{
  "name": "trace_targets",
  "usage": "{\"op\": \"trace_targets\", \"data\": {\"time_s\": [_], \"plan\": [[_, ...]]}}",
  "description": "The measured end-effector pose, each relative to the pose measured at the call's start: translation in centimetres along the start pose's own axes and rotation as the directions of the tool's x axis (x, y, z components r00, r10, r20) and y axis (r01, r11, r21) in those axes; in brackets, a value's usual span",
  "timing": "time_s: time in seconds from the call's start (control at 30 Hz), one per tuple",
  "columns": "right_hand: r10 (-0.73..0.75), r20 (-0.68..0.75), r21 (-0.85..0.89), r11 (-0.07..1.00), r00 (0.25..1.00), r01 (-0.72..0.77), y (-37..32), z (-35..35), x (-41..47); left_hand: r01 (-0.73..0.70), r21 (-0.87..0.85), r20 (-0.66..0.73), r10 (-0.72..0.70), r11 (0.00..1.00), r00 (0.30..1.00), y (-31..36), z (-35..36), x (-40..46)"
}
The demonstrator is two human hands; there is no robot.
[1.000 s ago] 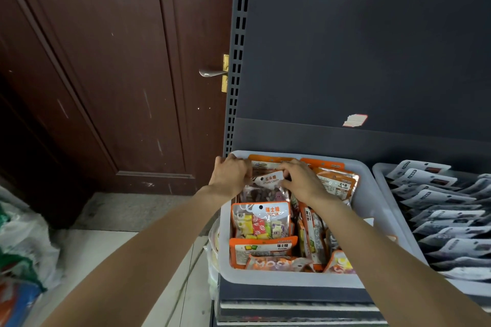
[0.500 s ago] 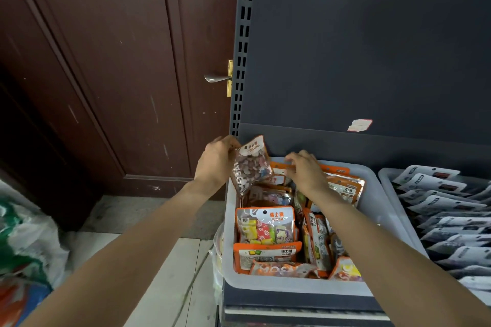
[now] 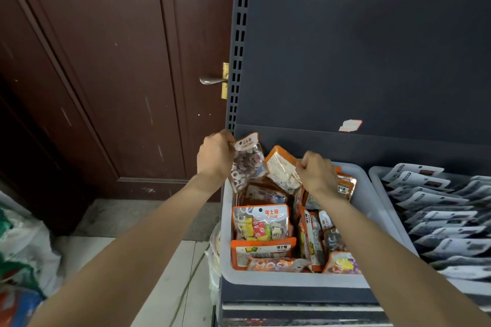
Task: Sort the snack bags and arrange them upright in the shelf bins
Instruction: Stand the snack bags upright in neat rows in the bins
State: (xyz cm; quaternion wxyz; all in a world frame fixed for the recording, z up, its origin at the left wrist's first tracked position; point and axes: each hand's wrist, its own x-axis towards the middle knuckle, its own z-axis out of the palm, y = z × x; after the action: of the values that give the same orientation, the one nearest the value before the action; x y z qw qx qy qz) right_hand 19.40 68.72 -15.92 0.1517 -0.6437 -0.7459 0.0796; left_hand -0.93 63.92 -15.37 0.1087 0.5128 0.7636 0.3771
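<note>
A grey shelf bin holds several orange-edged candy bags, some upright, some lying askew. My left hand pinches the top corner of a clear bag of brownish candies, lifted above the bin's back left corner. My right hand grips an orange bag showing its printed back, raised over the bin's rear. An upright bag of coloured sugar cubes stands at the front left.
A second grey bin on the right holds rows of white and black packets. Behind is the dark shelf back panel. A brown door with a handle stands left. Plastic sacks lie on the floor.
Both hands rose from the back of the bin. The left lifted out the brownish candy bag, then the right pulled up an orange bag.
</note>
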Motion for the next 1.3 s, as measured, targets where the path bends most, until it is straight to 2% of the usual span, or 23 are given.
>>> {"op": "trace_targets", "data": {"time_s": [0.13, 0.27, 0.33, 0.4, 0.47, 0.53, 0.63, 0.73, 0.83, 0.93, 1.0, 1.03, 1.07, 1.1, 1.17, 1.3], "plan": [[0.034, 0.068, 0.004, 0.999, 0.997, -0.034, -0.2, 0.6, -0.2, -0.002, -0.006, 0.102, 0.002, 1.000, 0.995, 0.9, 1.4, -0.6], [0.106, 0.178, 0.116, 0.985, 0.978, -0.128, -0.6, 0.2, -0.1, 0.104, -0.277, 0.268, -0.027, 0.955, 0.963, 2.3, 3.2, -1.3], [0.128, 0.248, 0.248, 0.950, 0.960, -0.190, -0.6, 0.0, -0.4, 0.081, -0.320, 0.335, 0.033, 0.944, 0.942, 2.8, 3.8, -1.5], [0.146, 0.280, 0.405, 0.878, 0.949, -0.255, -0.4, -0.2, -0.9, 0.043, -0.319, 0.403, 0.095, 0.947, 0.910, 2.8, 4.2, -1.8], [0.208, 0.308, 0.605, 0.710, 0.928, -0.360, -0.2, -0.6, -1.3, 0.020, -0.351, 0.455, 0.152, 0.936, 0.878, 2.5, 4.5, -2.2], [0.245, 0.345, 0.719, 0.551, 0.906, -0.423, 0.1, -1.1, -1.5, 0.006, -0.429, 0.471, 0.218, 0.903, 0.855, 2.2, 4.8, -2.4], [0.203, 0.399, 0.739, 0.506, 0.894, -0.445, 0.1, -1.1, -1.8, 0.002, -0.491, 0.501, 0.280, 0.871, 0.818, 2.7, 5.4, -2.5], [0.178, 0.440, 0.764, 0.442, 0.880, -0.470, 0.1, -0.6, -2.0, -0.012, -0.466, 0.548, 0.299, 0.885, 0.781, 3.0, 6.0, -2.4], [0.091, 0.468, 0.742, 0.500, 0.879, -0.446, 0.5, -0.8, -2.0, -0.023, -0.402, 0.567, 0.268, 0.915, 0.779, 3.0, 5.9, -2.4], [0.015, 0.464, 0.715, 0.584, 0.886, -0.384, 1.1, -0.8, -1.9, -0.176, -0.193, 0.490, 0.250, 0.965, 0.835, 3.2, 6.2, -2.5], [-0.011, 0.294, 0.583, 0.794, 0.956, -0.171, 1.6, -0.5, -1.4, -0.231, -0.105, 0.425, 0.254, 0.967, 0.869, 3.4, 6.3, -2.2], [-0.070, 0.203, 0.429, 0.903, 0.977, -0.025, 1.8, -0.4, -1.1, -0.244, -0.103, 0.411, 0.264, 0.964, 0.873, 3.3, 6.2, -1.9], [-0.144, 0.152, 0.266, 0.959, 0.978, 0.100, 2.0, -0.3, -0.8, -0.258, -0.109, 0.412, 0.280, 0.960, 0.867, 3.3, 6.0, -1.7], [-0.210, 0.133, 0.138, 0.972, 0.968, 0.192, 2.0, -0.2, -0.6, -0.271, -0.119, 0.424, 0.296, 0.955, 0.856, 3.2, 5.8, -1.5], [-0.270, 0.129, -0.004, 0.962, 0.954, 0.272, 1.9, -0.3, -0.3, -0.280, -0.149, 0.449, 0.317, 0.948, 0.836, 2.8, 5.5, -1.1], [-0.220, 0.058, -0.172, 0.959, 0.974, 0.227, 1.9, -1.1, -0.2, -0.195, -0.165, 0.455, 0.250, 0.967, 0.854, 1.2, 5.1, -0.4]]}}
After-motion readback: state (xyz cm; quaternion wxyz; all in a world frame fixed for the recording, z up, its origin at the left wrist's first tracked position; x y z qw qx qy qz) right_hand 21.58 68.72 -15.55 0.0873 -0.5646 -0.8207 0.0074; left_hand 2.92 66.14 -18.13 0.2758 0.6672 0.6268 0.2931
